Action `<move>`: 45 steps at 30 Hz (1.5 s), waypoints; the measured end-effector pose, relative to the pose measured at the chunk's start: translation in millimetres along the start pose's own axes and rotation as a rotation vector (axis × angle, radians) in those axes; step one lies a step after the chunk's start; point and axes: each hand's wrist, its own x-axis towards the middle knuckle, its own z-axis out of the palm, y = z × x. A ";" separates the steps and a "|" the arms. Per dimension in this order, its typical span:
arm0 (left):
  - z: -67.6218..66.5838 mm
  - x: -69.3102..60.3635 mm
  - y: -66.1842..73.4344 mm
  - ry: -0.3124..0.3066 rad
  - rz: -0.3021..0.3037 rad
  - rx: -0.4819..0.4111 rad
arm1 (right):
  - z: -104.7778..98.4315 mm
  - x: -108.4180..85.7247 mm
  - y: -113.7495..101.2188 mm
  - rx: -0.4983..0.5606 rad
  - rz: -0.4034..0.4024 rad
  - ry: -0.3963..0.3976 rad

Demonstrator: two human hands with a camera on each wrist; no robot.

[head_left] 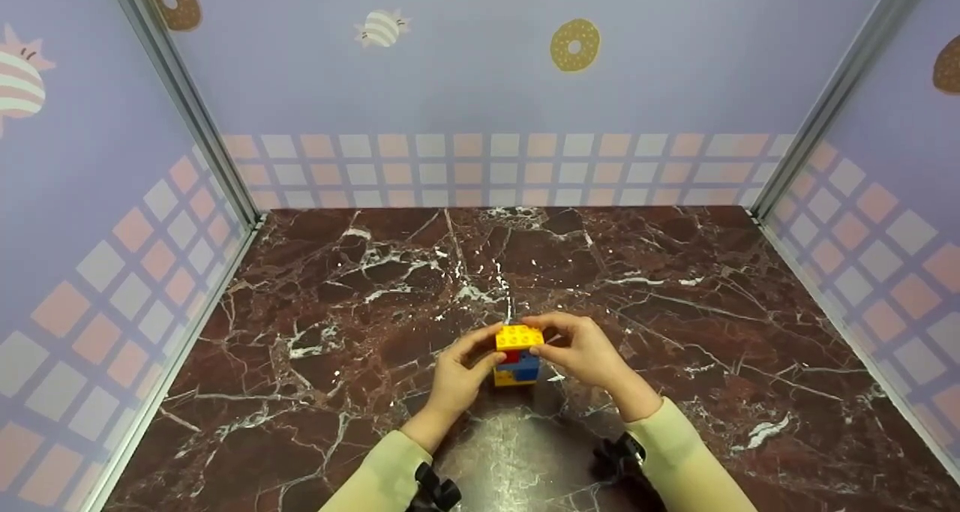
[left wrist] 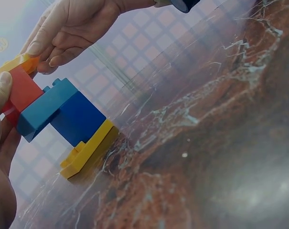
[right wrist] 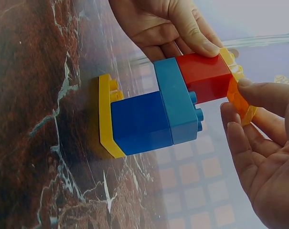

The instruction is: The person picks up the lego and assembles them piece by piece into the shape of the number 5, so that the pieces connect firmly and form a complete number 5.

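Note:
A stack of toy building bricks stands upright on the table between both hands. Its bottom is a flat yellow brick (right wrist: 105, 119), with a tall dark blue brick (right wrist: 140, 125) on one end. Across that lies a lighter blue brick (right wrist: 176, 107), some studs bare, then a red brick (right wrist: 205, 76). A yellow studded brick (head_left: 519, 337) tops the red one; from the side it looks tilted, and I cannot tell if it is fully seated. My left hand (head_left: 459, 373) grips the red brick, thumb on its near side. My right hand (head_left: 589, 351) pinches the top yellow brick between thumb and fingers.
The table (head_left: 337, 287) is dark red marble with white veins. Lilac walls (head_left: 480, 85) with printed squares close it in at the back, left and right. Black wrist straps (head_left: 437, 487) sit on the pale sleeves.

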 end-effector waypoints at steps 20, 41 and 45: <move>-4.1 -1.5 -8.9 -0.058 0.096 0.078 | -0.9 1.2 13.6 0.091 -0.010 -0.069; -8.5 -2.0 -10.8 0.001 -0.002 0.094 | 16.0 1.3 38.3 0.144 0.121 -0.109; -8.5 -1.1 -10.8 0.015 -0.023 0.095 | 17.6 1.5 39.6 0.140 0.095 -0.092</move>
